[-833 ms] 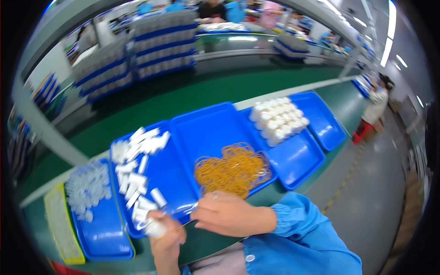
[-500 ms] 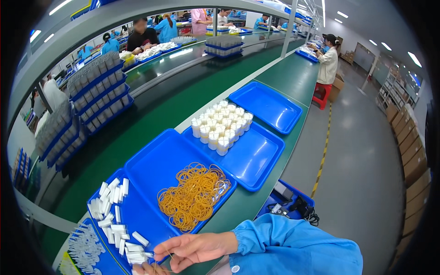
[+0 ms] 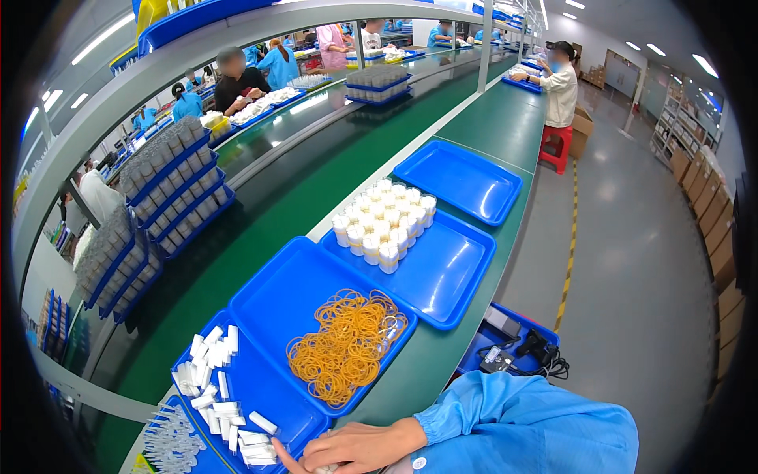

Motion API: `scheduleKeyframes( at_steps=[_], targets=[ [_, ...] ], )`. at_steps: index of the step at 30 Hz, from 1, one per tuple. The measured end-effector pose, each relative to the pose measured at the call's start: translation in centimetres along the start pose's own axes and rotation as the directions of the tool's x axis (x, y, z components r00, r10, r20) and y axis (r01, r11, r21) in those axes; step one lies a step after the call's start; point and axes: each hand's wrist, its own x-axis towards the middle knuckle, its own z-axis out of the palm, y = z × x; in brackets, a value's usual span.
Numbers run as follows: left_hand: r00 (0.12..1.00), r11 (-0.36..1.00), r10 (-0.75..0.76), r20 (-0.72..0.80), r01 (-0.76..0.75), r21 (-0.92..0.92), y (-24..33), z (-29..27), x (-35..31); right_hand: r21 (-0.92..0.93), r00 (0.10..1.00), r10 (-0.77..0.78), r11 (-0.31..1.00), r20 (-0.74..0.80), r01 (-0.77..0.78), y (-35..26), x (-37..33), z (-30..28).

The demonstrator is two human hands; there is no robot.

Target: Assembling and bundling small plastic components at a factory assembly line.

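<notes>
My right hand (image 3: 359, 447), in a blue sleeve, is at the lower edge with its fingers curled down and closed. One finger of my left hand (image 3: 287, 458) points out beside it; the rest of that hand is cut off below. Between the hands shows a bit of something white (image 3: 325, 469), too cropped to name. Just left lie small white rectangular pieces (image 3: 254, 449) in a blue tray (image 3: 304, 423). Beyond my right hand, a heap of tan rubber bands (image 3: 338, 347) fills the near right part of another blue tray (image 3: 272, 276).
White banded bundles (image 3: 383, 217) stand in rows on a further blue tray (image 3: 450, 268), with another tray (image 3: 462, 178) behind. Clear plastic parts (image 3: 170, 444) lie at lower left. A blue bin (image 3: 509, 320) with cables is beside the bench. A co-worker (image 3: 557, 91) sits at far right.
My right hand has turned from palm up, with a rubber band at its fingers, to back up and curled over my left hand. The view has shifted slightly.
</notes>
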Motion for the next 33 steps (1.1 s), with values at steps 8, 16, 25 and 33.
scheduleKeyframes(
  at_steps=[8,16,25,33],
  targets=[
    [0.968,0.897,0.245,-0.044,-0.244,-0.369,0.1,-4.4,-1.8,-0.247,0.968,0.111,0.954,-0.226,-0.167,-1.6,-0.7,-5.8],
    [0.616,0.467,0.78,-0.109,-0.689,-0.553,6.4,-9.6,-0.2,-0.639,0.754,-0.038,0.559,-0.656,-0.528,-3.6,-5.5,-18.5],
    [0.178,0.187,0.943,-0.282,-0.982,0.004,13.9,-5.9,2.5,-0.551,0.667,0.044,0.524,-0.744,-0.649,-1.5,-7.7,-20.9],
    [0.233,0.178,0.964,0.132,-0.926,0.332,17.3,-6.3,2.1,-0.516,0.62,0.191,0.399,-0.761,-0.758,4.5,-13.6,-28.7]
  ],
)
